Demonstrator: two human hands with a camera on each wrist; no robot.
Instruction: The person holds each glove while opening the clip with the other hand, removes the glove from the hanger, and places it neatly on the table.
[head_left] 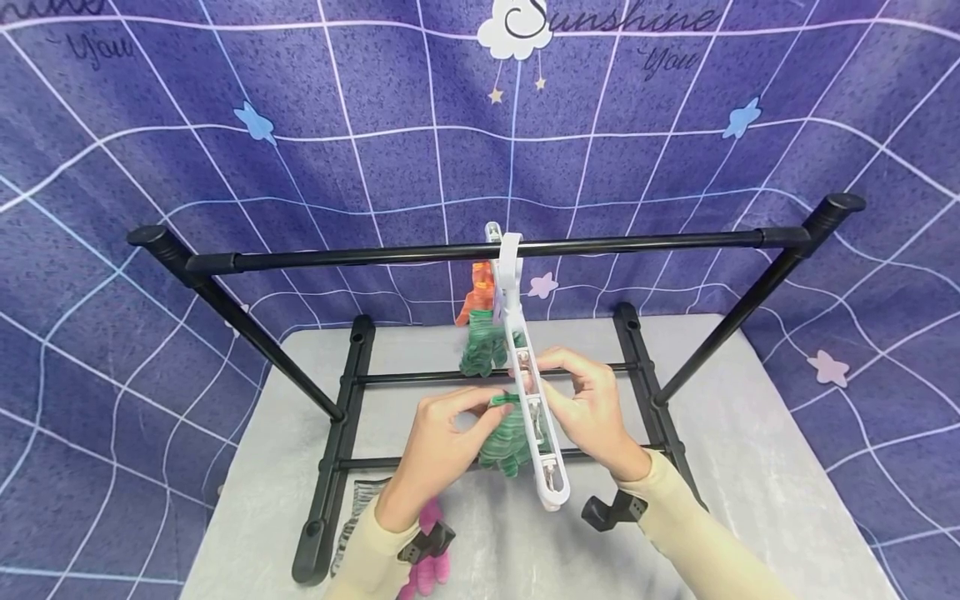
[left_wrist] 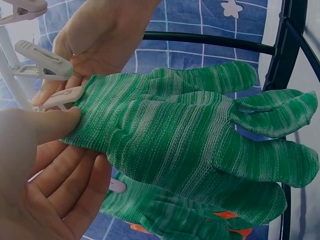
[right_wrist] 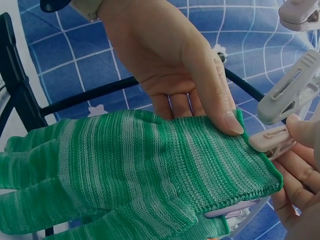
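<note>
A green-and-white striped knit glove [head_left: 506, 442] hangs by its cuff at the white clip hanger [head_left: 511, 271]. My left hand [head_left: 442, 429] pinches the cuff, thumb on its outer face near the edge. My right hand [head_left: 596, 408] pinches a pale clothespin [right_wrist: 270, 140] whose jaws are at the cuff edge. In the left wrist view the glove's fingers stretch to the right. Behind it, another green striped glove [left_wrist: 175, 212] hangs from the same hanger, partly hidden. Farther back is an orange glove [head_left: 480, 287].
The hanger hooks over the top bar [head_left: 375, 254] of a black rack. More clips [right_wrist: 290, 87] line the hanger beside my right hand. A magenta glove [head_left: 431, 575] and a grey striped glove [head_left: 363, 496] lie on the grey table [head_left: 255, 492], partly behind my left forearm.
</note>
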